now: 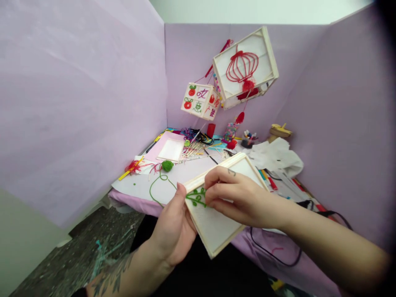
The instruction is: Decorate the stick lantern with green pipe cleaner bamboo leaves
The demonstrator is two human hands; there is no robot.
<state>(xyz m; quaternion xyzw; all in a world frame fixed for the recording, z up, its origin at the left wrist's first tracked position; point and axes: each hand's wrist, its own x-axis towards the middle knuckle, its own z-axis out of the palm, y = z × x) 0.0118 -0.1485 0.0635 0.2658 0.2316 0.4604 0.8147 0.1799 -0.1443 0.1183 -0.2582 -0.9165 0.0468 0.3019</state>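
Left hand [175,231] holds the wood-framed panel [216,225] by its left edge; right hand [238,196] bunches its fingers over the green yarn motif [198,198] between them, grip hidden; yarn ball [167,166] sits beyond the left hand on the surface [182,174].

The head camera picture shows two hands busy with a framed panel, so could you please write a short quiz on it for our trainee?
1. Multiple choice: What colour is the yarn pattern beside the right hand?
a) red
b) green
c) purple

2. True or false: The ball of yarn lies on the floor.

3. Fill in the blank: The ____ hand supports the framed panel at its left side.

Key:
1. b, green.
2. False; it rests on the table.
3. Left: the left hand has its thumb near the panel's corner.
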